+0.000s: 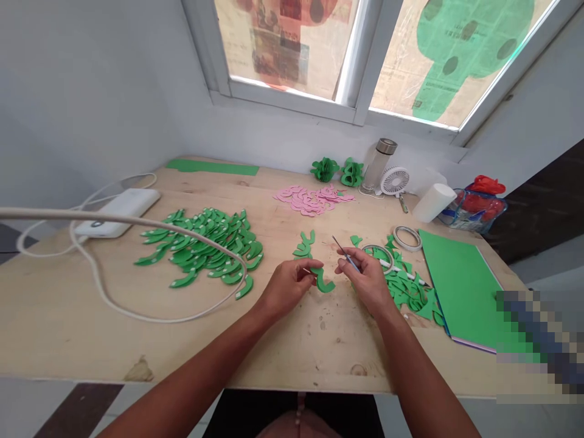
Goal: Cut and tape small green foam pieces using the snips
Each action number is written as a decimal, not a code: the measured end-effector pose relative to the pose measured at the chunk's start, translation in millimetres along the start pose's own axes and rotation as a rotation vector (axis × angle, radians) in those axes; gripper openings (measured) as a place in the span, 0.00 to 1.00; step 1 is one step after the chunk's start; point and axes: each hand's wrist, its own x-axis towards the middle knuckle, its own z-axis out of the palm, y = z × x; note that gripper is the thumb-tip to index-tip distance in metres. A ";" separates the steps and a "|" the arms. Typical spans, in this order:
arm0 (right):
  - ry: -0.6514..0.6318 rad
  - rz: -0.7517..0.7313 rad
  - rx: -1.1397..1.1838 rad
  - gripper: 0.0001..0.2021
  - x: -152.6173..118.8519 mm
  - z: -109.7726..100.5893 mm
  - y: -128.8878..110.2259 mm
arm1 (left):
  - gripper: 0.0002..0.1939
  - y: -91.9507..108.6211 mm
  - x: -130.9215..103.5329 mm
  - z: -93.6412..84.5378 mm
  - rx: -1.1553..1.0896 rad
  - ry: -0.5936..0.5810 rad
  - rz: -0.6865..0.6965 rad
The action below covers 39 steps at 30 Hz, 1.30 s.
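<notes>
Forearms (201, 371) closest; slim tool (345, 253) points diagonally forward-left.

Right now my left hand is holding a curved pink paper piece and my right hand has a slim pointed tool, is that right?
Not quite: the curved paper piece in your left hand is green, not pink, as the head view shows. Your right hand does have the slim pointed tool.
</notes>
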 end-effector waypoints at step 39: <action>-0.016 -0.050 0.034 0.15 0.8 2.0 5.9 | 0.10 31.2 26.5 -17.4 0.052 -0.143 -0.050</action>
